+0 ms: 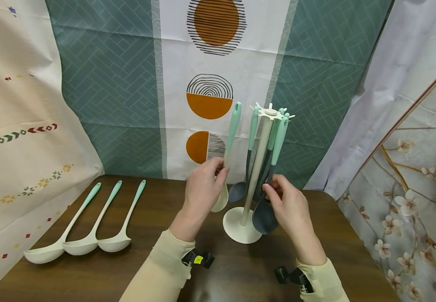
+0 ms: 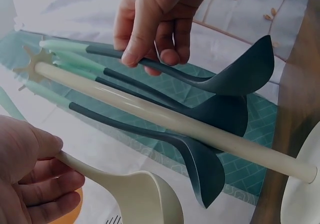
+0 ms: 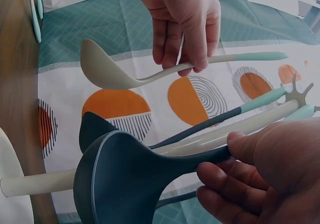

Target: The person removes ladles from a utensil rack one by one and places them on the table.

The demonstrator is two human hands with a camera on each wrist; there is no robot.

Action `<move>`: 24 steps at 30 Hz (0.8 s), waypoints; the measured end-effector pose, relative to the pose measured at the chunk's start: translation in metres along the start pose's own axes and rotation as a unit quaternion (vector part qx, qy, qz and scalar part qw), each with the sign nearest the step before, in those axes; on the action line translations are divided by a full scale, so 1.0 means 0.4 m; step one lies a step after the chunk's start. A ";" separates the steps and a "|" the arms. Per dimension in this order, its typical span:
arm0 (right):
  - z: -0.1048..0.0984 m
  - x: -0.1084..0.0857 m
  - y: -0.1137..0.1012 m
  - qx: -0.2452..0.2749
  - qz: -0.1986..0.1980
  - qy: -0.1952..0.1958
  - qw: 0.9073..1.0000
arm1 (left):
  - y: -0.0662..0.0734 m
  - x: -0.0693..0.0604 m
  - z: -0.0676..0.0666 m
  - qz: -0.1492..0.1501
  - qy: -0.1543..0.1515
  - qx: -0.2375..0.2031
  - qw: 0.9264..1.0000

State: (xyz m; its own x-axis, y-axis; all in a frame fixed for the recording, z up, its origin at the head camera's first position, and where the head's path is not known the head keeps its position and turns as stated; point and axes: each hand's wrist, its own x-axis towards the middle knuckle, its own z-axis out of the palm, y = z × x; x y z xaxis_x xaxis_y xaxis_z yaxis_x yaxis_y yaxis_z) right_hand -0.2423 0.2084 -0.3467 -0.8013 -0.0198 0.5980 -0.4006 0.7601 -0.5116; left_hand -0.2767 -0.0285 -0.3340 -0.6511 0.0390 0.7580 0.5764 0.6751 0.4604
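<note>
The brown wood-grain table [image 1: 157,209] carries three cream ladles [image 1: 82,246] with mint handle ends, side by side toward its left edge, handles pointing to the back edge, bowls close together nearer the front. Right of the table's middle, a cream utensil stand [image 1: 254,178] stands upright on its round base [image 1: 234,228].

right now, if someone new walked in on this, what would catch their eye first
Probably the white stand, right of centre on the table, with dark ladles hanging around it. Then the hands either side: the left hand holds a cream ladle, the right hand one of the dark ladles. Three more cream ladles lie side by side at the left.
</note>
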 end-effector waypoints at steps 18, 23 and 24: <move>-0.006 -0.003 -0.007 0.000 0.005 -0.008 1.000 | -0.036 -0.037 -0.045 -0.020 -0.012 0.022 0.999; -0.005 -0.003 -0.008 -0.002 0.010 -0.010 1.000 | -0.047 -0.051 -0.056 -0.020 -0.015 0.026 0.999; -0.004 -0.003 -0.009 -0.002 0.010 -0.010 1.000 | -0.049 -0.054 -0.058 -0.021 -0.016 0.028 0.999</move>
State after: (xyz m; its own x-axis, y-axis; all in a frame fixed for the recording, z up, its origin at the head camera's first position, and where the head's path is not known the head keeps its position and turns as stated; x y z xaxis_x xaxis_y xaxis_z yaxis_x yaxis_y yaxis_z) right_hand -0.2392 0.2069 -0.3445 -0.8183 -0.0178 0.5745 -0.3820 0.7637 -0.5205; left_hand -0.2624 -0.0598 -0.3487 -0.6895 0.0328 0.7235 0.5206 0.7170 0.4636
